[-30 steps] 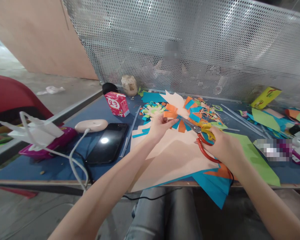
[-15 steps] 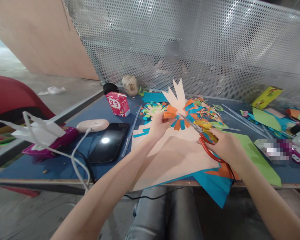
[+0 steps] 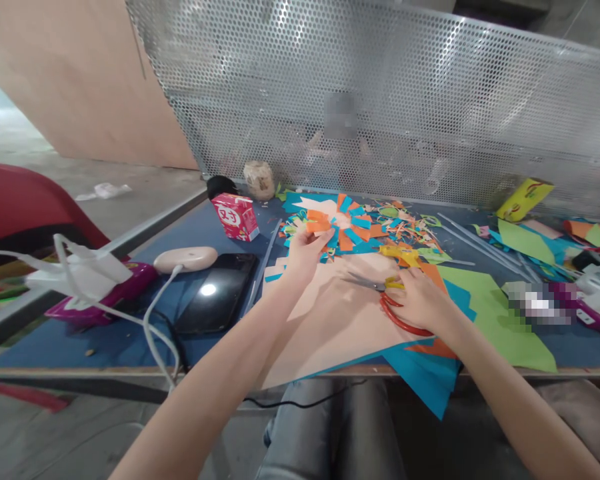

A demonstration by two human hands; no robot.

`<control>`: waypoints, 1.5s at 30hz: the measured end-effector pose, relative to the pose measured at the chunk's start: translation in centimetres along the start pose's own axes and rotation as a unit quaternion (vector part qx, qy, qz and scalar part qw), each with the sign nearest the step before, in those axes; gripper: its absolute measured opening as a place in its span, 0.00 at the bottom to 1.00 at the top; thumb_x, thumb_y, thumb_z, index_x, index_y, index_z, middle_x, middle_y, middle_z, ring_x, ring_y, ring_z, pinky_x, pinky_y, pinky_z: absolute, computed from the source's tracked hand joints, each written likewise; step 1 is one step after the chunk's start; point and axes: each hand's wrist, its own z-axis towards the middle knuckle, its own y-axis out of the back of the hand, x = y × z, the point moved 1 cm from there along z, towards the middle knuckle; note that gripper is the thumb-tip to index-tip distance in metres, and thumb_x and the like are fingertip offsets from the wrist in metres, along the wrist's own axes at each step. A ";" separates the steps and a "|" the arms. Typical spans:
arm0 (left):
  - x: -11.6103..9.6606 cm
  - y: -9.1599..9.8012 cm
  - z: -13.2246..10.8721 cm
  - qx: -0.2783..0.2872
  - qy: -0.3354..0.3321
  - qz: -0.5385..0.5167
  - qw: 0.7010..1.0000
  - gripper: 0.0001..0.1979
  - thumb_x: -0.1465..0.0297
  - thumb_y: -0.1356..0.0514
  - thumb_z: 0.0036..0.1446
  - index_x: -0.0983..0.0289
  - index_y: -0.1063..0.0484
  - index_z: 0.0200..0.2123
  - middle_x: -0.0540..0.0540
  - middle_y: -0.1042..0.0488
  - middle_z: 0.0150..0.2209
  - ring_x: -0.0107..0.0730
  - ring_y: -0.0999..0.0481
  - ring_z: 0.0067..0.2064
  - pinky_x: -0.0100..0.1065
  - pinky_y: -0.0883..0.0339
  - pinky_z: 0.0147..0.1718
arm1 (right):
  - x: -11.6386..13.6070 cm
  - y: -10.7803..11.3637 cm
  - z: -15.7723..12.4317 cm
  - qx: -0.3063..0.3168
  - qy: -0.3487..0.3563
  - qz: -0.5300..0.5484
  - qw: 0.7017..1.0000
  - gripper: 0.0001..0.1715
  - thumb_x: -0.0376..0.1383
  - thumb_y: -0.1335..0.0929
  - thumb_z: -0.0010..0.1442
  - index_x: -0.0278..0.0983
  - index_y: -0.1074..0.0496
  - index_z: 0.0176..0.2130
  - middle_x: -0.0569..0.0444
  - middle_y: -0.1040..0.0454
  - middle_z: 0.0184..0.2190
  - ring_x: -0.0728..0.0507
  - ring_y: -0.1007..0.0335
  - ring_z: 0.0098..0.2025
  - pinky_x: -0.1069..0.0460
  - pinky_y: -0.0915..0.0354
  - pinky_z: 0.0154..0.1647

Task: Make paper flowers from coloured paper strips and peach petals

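My left hand (image 3: 307, 248) pinches an orange strip at the left edge of a paper flower (image 3: 344, 221), whose orange and blue petals ring a pale centre. My right hand (image 3: 419, 299) grips scissors (image 3: 373, 283) with red and yellow handles, their blades pointing left over pale pink paper (image 3: 320, 313). The blades sit below the flower, apart from it. Beyond the right hand lies a yellow tool (image 3: 399, 255) whose kind I cannot make out. Blue sheets (image 3: 427, 377) and an orange sheet stick out from under the pink paper.
Paper scraps (image 3: 405, 223) lie behind the flower, before a perforated metal panel (image 3: 280, 80). At left are a phone (image 3: 217, 293), a white case (image 3: 185, 259), a pink drink carton (image 3: 235, 217) and white cables. Green paper (image 3: 500, 320) and a yellow box (image 3: 525, 199) lie right.
The scissors have drawn back from the flower, down and toward me. My left hand and the flower have shifted left, and the flower has turned, with its pale pointed strips now toward the upper left.
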 end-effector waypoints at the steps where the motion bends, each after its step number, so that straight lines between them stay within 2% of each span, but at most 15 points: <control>1: -0.1 -0.2 -0.2 0.007 0.008 -0.015 1.000 0.17 0.68 0.28 0.27 0.65 0.30 0.22 0.45 0.30 0.21 0.19 0.30 0.24 0.24 0.35 0.26 | 0.0 -0.1 0.3 -0.008 0.029 0.000 1.000 0.22 0.43 0.35 0.52 0.34 0.32 0.44 0.41 0.29 0.42 0.37 0.32 0.44 0.46 0.38 0.42; 5: -0.4 -0.7 -0.8 0.040 0.049 -0.044 0.997 0.16 0.68 0.28 0.31 0.65 0.29 0.25 0.47 0.26 0.23 0.20 0.29 0.24 0.25 0.35 0.24 | 0.3 0.7 1.7 -0.052 0.072 0.023 0.996 0.27 0.40 0.35 0.52 0.35 0.37 0.50 0.42 0.33 0.49 0.34 0.39 0.52 0.41 0.43 0.50; 9: -0.5 -0.9 -1.4 0.062 0.119 -0.050 0.990 0.12 0.71 0.30 0.35 0.66 0.27 0.26 0.50 0.24 0.27 0.24 0.26 0.27 0.26 0.33 0.27 | 0.6 2.4 3.6 -0.256 0.054 -0.019 0.965 0.27 0.36 0.36 0.54 0.34 0.39 0.53 0.40 0.37 0.54 0.33 0.45 0.57 0.39 0.48 0.55; 11: -0.3 -0.9 -1.7 0.076 0.141 -0.055 0.986 0.10 0.73 0.30 0.36 0.66 0.27 0.24 0.51 0.24 0.26 0.25 0.26 0.28 0.27 0.32 0.29 | 0.6 2.7 4.3 -0.294 0.095 -0.058 0.949 0.27 0.33 0.37 0.55 0.37 0.39 0.55 0.43 0.39 0.57 0.35 0.47 0.59 0.39 0.51 0.57; 14: 0.2 -1.0 -1.8 0.111 0.164 -0.026 0.980 0.10 0.72 0.30 0.35 0.66 0.28 0.23 0.52 0.25 0.25 0.26 0.26 0.27 0.27 0.31 0.30 | 0.4 2.2 4.7 -0.282 0.164 -0.079 0.942 0.23 0.30 0.40 0.58 0.43 0.34 0.51 0.51 0.34 0.55 0.40 0.45 0.58 0.41 0.50 0.58; 17: 0.3 -0.8 -1.8 0.108 0.153 0.045 0.981 0.15 0.67 0.31 0.38 0.66 0.27 0.30 0.55 0.24 0.31 0.28 0.25 0.30 0.29 0.31 0.31 | -0.2 1.6 4.4 -0.268 0.202 -0.075 0.939 0.20 0.30 0.43 0.61 0.45 0.29 0.46 0.56 0.27 0.48 0.44 0.40 0.55 0.44 0.48 0.56; 19: -0.3 -0.5 -1.6 0.061 0.075 0.126 0.987 0.20 0.64 0.32 0.40 0.63 0.29 0.39 0.57 0.25 0.39 0.31 0.25 0.35 0.31 0.31 0.32 | -0.6 1.5 4.2 -0.271 0.203 -0.071 0.938 0.20 0.31 0.43 0.62 0.46 0.28 0.45 0.57 0.25 0.46 0.44 0.38 0.54 0.45 0.47 0.55; 21: -1.3 -0.3 -1.6 0.037 -0.058 0.227 0.971 0.26 0.65 0.33 0.42 0.60 0.32 0.46 0.58 0.28 0.47 0.35 0.26 0.43 0.35 0.31 0.38 | -0.9 1.4 4.0 -0.278 0.211 -0.063 0.935 0.19 0.32 0.43 0.63 0.45 0.28 0.45 0.58 0.25 0.46 0.45 0.37 0.53 0.46 0.46 0.54; 22: -1.7 -0.3 -1.6 0.061 -0.119 0.274 0.953 0.27 0.67 0.33 0.43 0.59 0.33 0.49 0.58 0.28 0.49 0.37 0.28 0.48 0.37 0.34 0.44 | -1.1 1.5 3.9 -0.282 0.220 -0.056 0.932 0.19 0.32 0.43 0.63 0.45 0.27 0.45 0.58 0.25 0.45 0.45 0.37 0.53 0.46 0.46 0.55; 24: -2.4 -0.4 -1.7 0.147 -0.173 0.326 0.918 0.27 0.69 0.35 0.46 0.59 0.35 0.52 0.57 0.25 0.45 0.37 0.30 0.51 0.39 0.40 0.52 | -1.3 1.5 3.8 -0.288 0.245 -0.042 0.925 0.17 0.33 0.41 0.63 0.44 0.27 0.45 0.57 0.24 0.45 0.45 0.37 0.53 0.47 0.46 0.55; 26: -2.5 -0.5 -1.9 0.227 -0.167 0.340 0.897 0.26 0.70 0.37 0.49 0.60 0.35 0.53 0.56 0.22 0.38 0.37 0.28 0.48 0.40 0.42 0.54 | -1.5 1.6 3.8 -0.301 0.262 -0.028 0.917 0.17 0.32 0.41 0.62 0.43 0.27 0.44 0.57 0.24 0.44 0.46 0.36 0.52 0.47 0.45 0.54; 29: -2.0 -0.7 -2.0 0.270 -0.140 0.342 0.889 0.26 0.71 0.37 0.49 0.61 0.35 0.53 0.55 0.22 0.33 0.37 0.26 0.45 0.41 0.40 0.52 | -1.8 1.6 3.8 -0.334 0.282 -0.016 0.899 0.15 0.31 0.40 0.62 0.43 0.27 0.43 0.58 0.23 0.42 0.46 0.35 0.51 0.48 0.43 0.53; 34: -1.4 -0.7 -2.0 0.279 -0.126 0.348 0.886 0.31 0.71 0.36 0.49 0.63 0.40 0.57 0.54 0.21 0.33 0.37 0.29 0.49 0.42 0.42 0.53 | -1.9 1.5 4.1 -0.401 0.333 -0.012 0.853 0.11 0.31 0.37 0.60 0.39 0.26 0.40 0.56 0.22 0.38 0.45 0.34 0.46 0.48 0.42 0.50; 38: -1.3 -0.6 -1.9 0.303 -0.119 0.369 0.871 0.31 0.71 0.38 0.51 0.61 0.42 0.58 0.53 0.21 0.34 0.35 0.28 0.48 0.42 0.41 0.53 | -1.7 1.4 4.1 -0.387 0.343 -0.028 0.855 0.11 0.32 0.38 0.61 0.40 0.27 0.40 0.58 0.22 0.38 0.45 0.35 0.45 0.48 0.42 0.49; 45: -0.9 -0.4 -1.6 0.273 -0.129 0.398 0.866 0.21 0.71 0.37 0.48 0.63 0.30 0.48 0.55 0.23 0.32 0.37 0.27 0.46 0.41 0.37 0.50 | -1.6 1.3 3.9 -0.387 0.352 -0.039 0.851 0.10 0.31 0.36 0.59 0.39 0.26 0.39 0.58 0.22 0.38 0.45 0.35 0.43 0.48 0.42 0.49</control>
